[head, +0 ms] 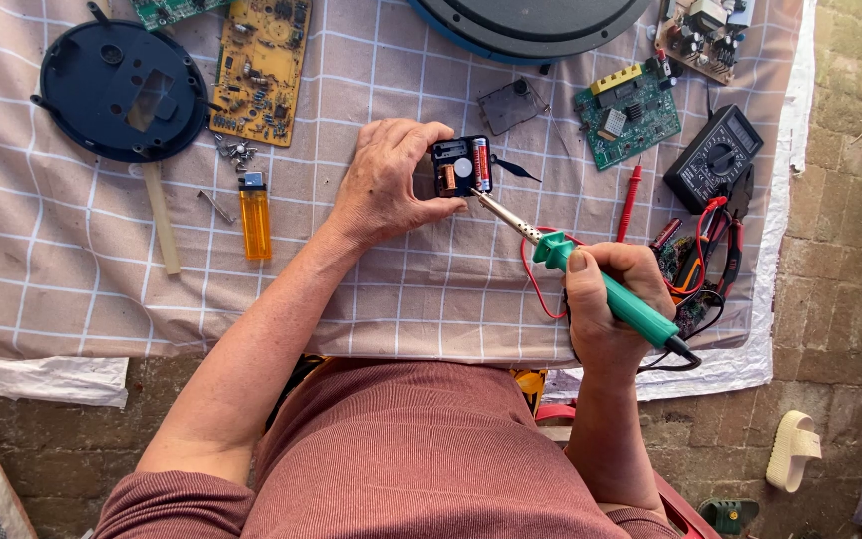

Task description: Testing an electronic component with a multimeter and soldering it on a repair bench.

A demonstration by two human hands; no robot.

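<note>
overhead, from the head camera: the left hand (383,190) pinches a small black circuit module (461,166) between thumb and fingers, lifted just off the checked cloth (431,289) and tilted so its component side faces up, apparently to steady it for the iron. the right hand (611,299) is wrapped around the green handle of a soldering iron (591,269), held like a pen, its metal tip touching the module's lower edge; a red lead curls beside it.

spare parts are spread within arm's reach around the work: one yellow circuit board (259,65) and one green circuit board (629,112) lie flat, with two more boards partly cut off at the top edge. one round black cover (120,90) sits at far left, one orange lighter (255,218) below it, one black multimeter (718,158) at right with its probes piled near the right hand, and one small dark plate (507,106) above the module.
</note>
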